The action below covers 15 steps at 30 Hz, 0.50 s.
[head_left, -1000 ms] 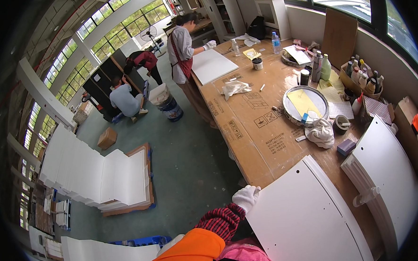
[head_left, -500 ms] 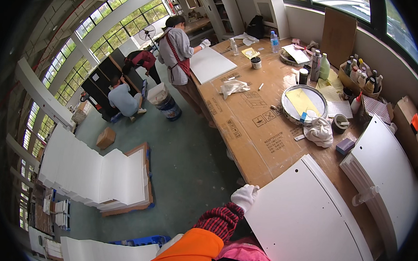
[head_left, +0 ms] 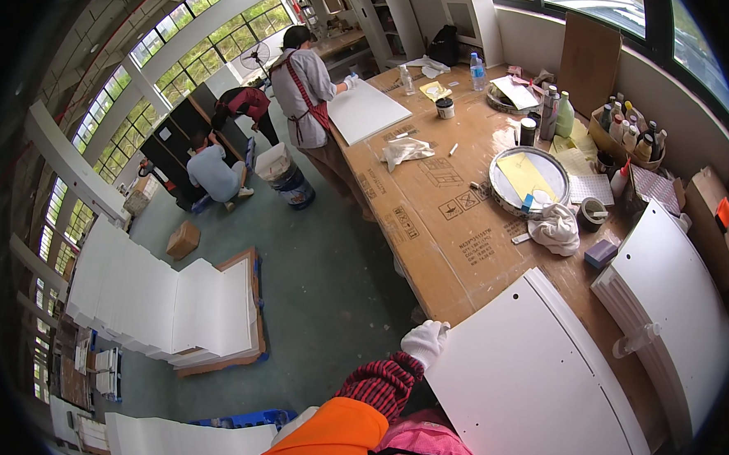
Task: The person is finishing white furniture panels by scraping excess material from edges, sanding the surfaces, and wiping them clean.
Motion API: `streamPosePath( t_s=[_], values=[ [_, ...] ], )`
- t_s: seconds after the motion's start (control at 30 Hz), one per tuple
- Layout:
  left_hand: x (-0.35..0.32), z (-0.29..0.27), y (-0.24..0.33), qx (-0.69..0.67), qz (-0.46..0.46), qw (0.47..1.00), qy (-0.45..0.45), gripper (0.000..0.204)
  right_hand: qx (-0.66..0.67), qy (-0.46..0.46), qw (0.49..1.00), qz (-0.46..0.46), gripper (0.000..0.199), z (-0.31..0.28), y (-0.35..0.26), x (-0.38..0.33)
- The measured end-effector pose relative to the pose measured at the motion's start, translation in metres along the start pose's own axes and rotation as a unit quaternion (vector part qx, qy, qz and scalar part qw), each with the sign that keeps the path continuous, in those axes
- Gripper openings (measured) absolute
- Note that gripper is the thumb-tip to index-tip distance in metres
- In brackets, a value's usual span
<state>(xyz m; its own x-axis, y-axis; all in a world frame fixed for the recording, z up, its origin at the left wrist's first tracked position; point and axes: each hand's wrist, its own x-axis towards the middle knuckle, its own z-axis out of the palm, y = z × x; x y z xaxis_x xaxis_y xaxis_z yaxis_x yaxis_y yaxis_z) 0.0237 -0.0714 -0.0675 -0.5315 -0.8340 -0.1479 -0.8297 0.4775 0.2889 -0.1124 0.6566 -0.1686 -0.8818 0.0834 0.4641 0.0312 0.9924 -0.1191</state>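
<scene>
My left hand [head_left: 425, 343], in a white glove below a red-and-black checked cuff, is closed on the near left corner of a white panel [head_left: 529, 393]. The panel lies at the near end of the table, with small dark holes in its face and other white edges along its far right side. My right hand is out of view. Right of this panel stands a stack of white panels [head_left: 675, 285], with a clear plastic object [head_left: 637, 340] against its side.
The brown board-covered table [head_left: 430, 231] holds a round tray [head_left: 498, 189] with yellow paper, a crumpled white cloth [head_left: 556, 229], a purple block [head_left: 601, 254] and several bottles. A co-worker [head_left: 305, 101] stands at another white panel [head_left: 366, 112]. White panels [head_left: 212, 306] are piled on the floor at left.
The co-worker at the table has shifted their head and gloved hand slightly over their panel. My left hand keeps its grip on the panel corner, and the panel has not visibly moved.
</scene>
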Motion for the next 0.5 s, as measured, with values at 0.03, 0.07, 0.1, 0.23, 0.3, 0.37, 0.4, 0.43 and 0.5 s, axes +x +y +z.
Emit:
streamPosePath(
  t_s=[0.03,0.07,0.1,0.23,0.3,0.37,0.4,0.43,0.5],
  values=[
    [0.0,0.001,-0.001,0.0,0.002,1.0,0.001,0.048,-0.001,0.0,1.0,-0.001,0.07,0.0,-0.001,0.001],
    [0.0,0.0,0.0,0.001,0.002,1.0,0.001,0.048,-0.002,0.0,1.0,-0.001,0.07,0.001,-0.001,0.001],
    [0.0,-0.001,0.0,0.001,0.0,1.0,0.001,0.048,-0.003,0.001,1.0,-0.002,0.07,0.001,-0.002,0.001],
    [0.0,-0.001,0.001,-0.005,-0.001,1.0,-0.001,0.047,-0.008,0.002,1.0,-0.005,0.07,0.003,-0.005,0.002],
    [0.001,0.001,-0.003,-0.006,-0.002,1.0,0.0,0.047,-0.008,0.003,1.0,-0.008,0.071,0.006,-0.008,0.004],
    [0.001,0.003,-0.004,-0.007,-0.002,1.0,0.001,0.047,-0.009,0.003,1.0,-0.01,0.071,0.009,-0.011,0.005],
    [0.0,0.003,-0.003,-0.009,0.007,1.0,0.007,0.047,-0.009,0.003,1.0,-0.011,0.071,0.01,-0.013,0.006],
    [-0.001,0.003,-0.003,-0.011,0.015,1.0,0.013,0.047,-0.01,0.004,1.0,-0.012,0.071,0.012,-0.015,0.006],
    [-0.001,0.003,-0.002,-0.016,0.016,1.0,0.017,0.047,-0.01,0.004,1.0,-0.014,0.071,0.014,-0.018,0.008]
  ],
)
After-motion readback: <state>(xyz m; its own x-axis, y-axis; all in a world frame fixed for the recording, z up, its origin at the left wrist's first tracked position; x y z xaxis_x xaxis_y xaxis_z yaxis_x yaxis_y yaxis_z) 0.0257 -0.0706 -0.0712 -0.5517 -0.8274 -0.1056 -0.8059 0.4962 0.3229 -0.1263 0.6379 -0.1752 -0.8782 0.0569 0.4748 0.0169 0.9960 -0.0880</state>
